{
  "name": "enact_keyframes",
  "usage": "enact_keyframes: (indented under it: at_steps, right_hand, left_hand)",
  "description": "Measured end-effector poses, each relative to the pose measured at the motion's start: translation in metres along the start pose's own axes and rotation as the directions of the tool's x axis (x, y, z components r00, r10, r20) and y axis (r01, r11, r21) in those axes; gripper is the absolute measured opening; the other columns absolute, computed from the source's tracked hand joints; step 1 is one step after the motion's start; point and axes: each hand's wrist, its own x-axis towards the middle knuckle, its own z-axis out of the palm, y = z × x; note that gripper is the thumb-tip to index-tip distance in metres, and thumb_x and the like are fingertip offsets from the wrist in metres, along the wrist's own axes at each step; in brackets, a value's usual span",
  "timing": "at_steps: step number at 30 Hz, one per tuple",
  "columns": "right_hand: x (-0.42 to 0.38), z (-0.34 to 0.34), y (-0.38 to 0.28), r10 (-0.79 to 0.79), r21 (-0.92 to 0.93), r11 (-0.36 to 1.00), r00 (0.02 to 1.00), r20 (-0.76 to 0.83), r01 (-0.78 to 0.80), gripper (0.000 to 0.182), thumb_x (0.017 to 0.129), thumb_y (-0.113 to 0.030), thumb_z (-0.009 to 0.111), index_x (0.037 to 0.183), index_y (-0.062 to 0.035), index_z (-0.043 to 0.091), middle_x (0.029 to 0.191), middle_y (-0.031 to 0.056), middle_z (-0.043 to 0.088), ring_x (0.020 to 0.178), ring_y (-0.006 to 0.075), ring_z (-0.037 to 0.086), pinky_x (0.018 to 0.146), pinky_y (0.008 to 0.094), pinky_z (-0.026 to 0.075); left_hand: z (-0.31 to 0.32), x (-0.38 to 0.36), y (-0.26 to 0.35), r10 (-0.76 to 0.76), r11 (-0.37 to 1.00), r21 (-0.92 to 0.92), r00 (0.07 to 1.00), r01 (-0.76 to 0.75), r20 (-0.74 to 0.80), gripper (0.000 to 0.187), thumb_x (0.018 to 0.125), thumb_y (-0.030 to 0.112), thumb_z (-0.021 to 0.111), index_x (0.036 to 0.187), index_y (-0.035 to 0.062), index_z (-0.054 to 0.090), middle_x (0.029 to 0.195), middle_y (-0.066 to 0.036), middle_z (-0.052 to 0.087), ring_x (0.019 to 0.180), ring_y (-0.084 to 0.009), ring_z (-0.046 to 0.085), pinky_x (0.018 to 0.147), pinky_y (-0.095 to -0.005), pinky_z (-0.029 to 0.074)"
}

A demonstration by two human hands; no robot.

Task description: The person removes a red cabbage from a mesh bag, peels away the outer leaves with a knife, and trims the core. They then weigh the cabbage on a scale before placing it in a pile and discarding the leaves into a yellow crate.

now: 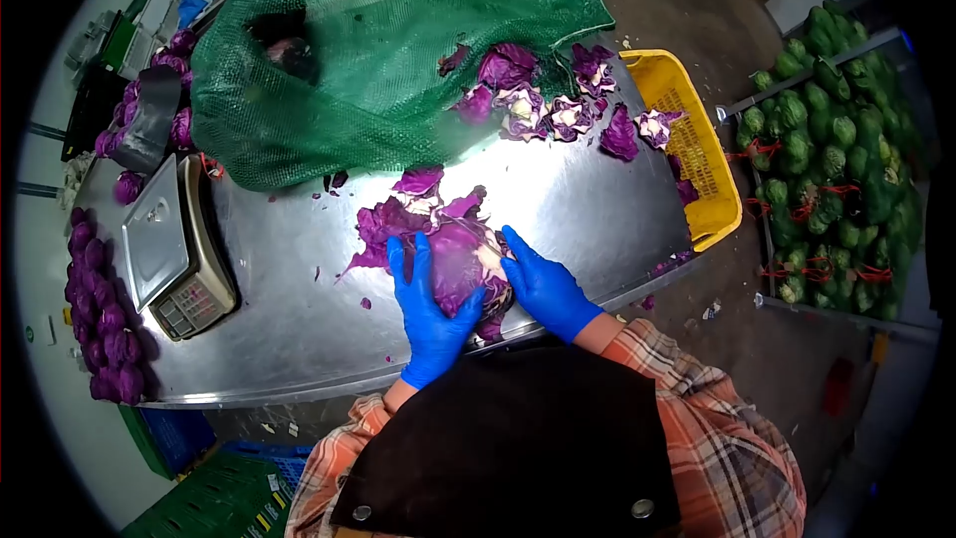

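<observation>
A purple cabbage [453, 264] lies at the table's near edge, its pale stem end turned to the right. My left hand [428, 317], in a blue glove, grips its left and near side with fingers spread around it. My right hand [548, 287], also blue-gloved, is at the stem end with its fingers curled in; a thin line shows by the fingertips, and I cannot tell what they hold. Loose purple leaves [383, 224] lie against the cabbage's far side.
A green mesh sack [398, 50] spreads over the far table [289, 319]. Trimmed leaves and cut stem pieces [571, 118] lie beside it. A scale [184, 249] and heaped purple cabbages [100, 309] are left. A yellow crate [724, 179] stands at the right edge, green vegetables [827, 169] beyond.
</observation>
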Motion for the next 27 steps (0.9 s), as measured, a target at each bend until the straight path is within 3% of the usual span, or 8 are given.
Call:
enact_keyframes:
  at_steps: [3, 7, 10, 11, 15, 19, 24, 27]
  right_hand:
    - [0.012, -0.008, -0.005, 0.061, -0.021, 0.998, 0.997, 0.047, -0.060, 0.048, 0.097, -0.037, 0.042, 0.136, -0.0089, 0.039, 0.095, 0.0233, 0.065, 0.084, 0.0418, 0.063, 0.075, 0.0464, 0.051]
    - [0.028, 0.004, 0.018, -0.116, 0.046, 0.991, 0.987, -0.110, 0.122, 0.041, 0.098, -0.039, 0.040, 0.125, -0.0086, 0.046, 0.085, 0.0225, 0.065, 0.071, 0.0375, 0.065, 0.064, 0.0443, 0.052]
    - [0.031, -0.035, -0.008, 0.215, 0.251, 0.928, 0.945, 0.246, -0.277, 0.046, 0.099, -0.042, 0.037, 0.129, -0.0068, 0.042, 0.068, 0.0162, 0.059, 0.047, 0.0245, 0.057, 0.046, 0.0361, 0.048]
    - [0.034, -0.032, 0.002, 0.209, 0.318, 0.907, 0.950, 0.234, -0.277, 0.051, 0.098, -0.049, 0.036, 0.124, -0.0064, 0.045, 0.060, 0.0084, 0.051, 0.043, 0.0151, 0.051, 0.040, 0.0285, 0.044]
    - [0.038, -0.039, 0.013, 0.243, 0.438, 0.816, 0.911, 0.333, -0.378, 0.060, 0.093, -0.061, 0.038, 0.121, -0.0088, 0.051, 0.059, 0.0069, 0.052, 0.043, 0.0141, 0.051, 0.040, 0.0272, 0.043]
    - [0.015, -0.039, -0.006, 0.107, 0.498, 0.834, 0.956, 0.274, -0.236, 0.061, 0.090, -0.046, 0.057, 0.138, -0.0119, 0.039, 0.079, 0.0107, 0.060, 0.045, 0.0136, 0.051, 0.042, 0.0276, 0.044]
    - [-0.014, -0.044, -0.001, 0.148, 0.516, 0.824, 0.968, 0.204, -0.235, 0.054, 0.086, -0.028, 0.067, 0.130, -0.0077, 0.045, 0.095, 0.0081, 0.061, 0.066, 0.0114, 0.057, 0.057, 0.0272, 0.048]
    - [-0.023, -0.037, 0.046, -0.272, 0.271, 0.910, 0.945, -0.182, 0.314, 0.041, 0.086, -0.016, 0.061, 0.124, -0.0068, 0.049, 0.102, 0.0110, 0.060, 0.086, 0.0216, 0.061, 0.078, 0.0324, 0.050]
  left_hand:
    - [0.008, 0.000, -0.009, 0.012, 0.999, -0.034, 0.999, -0.013, -0.043, 0.088, 0.072, 0.033, 0.077, 0.143, 0.0025, 0.034, 0.150, -0.027, 0.016, 0.138, -0.0409, 0.021, 0.111, -0.0478, 0.022]
    - [0.013, 0.006, -0.002, 0.014, 0.999, -0.044, 0.998, -0.017, -0.055, 0.077, 0.077, 0.026, 0.074, 0.141, 0.0035, 0.037, 0.147, -0.023, 0.023, 0.135, -0.0369, 0.027, 0.110, -0.0459, 0.025]
    - [0.019, 0.014, 0.002, 0.051, 0.998, -0.019, 0.998, -0.051, -0.035, 0.072, 0.077, 0.021, 0.074, 0.139, 0.0037, 0.042, 0.145, -0.024, 0.027, 0.132, -0.0371, 0.032, 0.108, -0.0451, 0.028]
    - [0.021, 0.017, 0.003, 0.070, 0.997, -0.012, 0.997, -0.070, -0.031, 0.071, 0.075, 0.020, 0.075, 0.137, 0.0036, 0.044, 0.144, -0.025, 0.029, 0.130, -0.0381, 0.034, 0.107, -0.0450, 0.029]
    - [0.013, 0.024, -0.001, 0.126, 0.992, -0.035, 0.991, -0.125, 0.040, 0.065, 0.076, 0.019, 0.075, 0.134, 0.0044, 0.048, 0.140, -0.023, 0.034, 0.129, -0.0367, 0.036, 0.107, -0.0438, 0.030]
    - [-0.015, 0.006, -0.027, 0.060, 0.977, -0.210, 0.996, -0.044, 0.070, 0.080, 0.072, 0.022, 0.080, 0.139, 0.0075, 0.040, 0.145, -0.017, 0.030, 0.132, -0.0323, 0.033, 0.111, -0.0431, 0.026]
    - [-0.004, 0.003, -0.032, 0.029, 0.922, -0.386, 0.999, -0.010, 0.043, 0.083, 0.068, 0.022, 0.082, 0.138, 0.0121, 0.039, 0.152, -0.014, 0.019, 0.137, -0.0287, 0.026, 0.113, -0.0407, 0.024]
    - [0.009, 0.003, -0.019, -0.031, 0.894, -0.447, 0.999, 0.013, -0.033, 0.076, 0.070, 0.020, 0.080, 0.136, 0.0140, 0.041, 0.152, -0.014, 0.020, 0.139, -0.0293, 0.023, 0.114, -0.0414, 0.019]
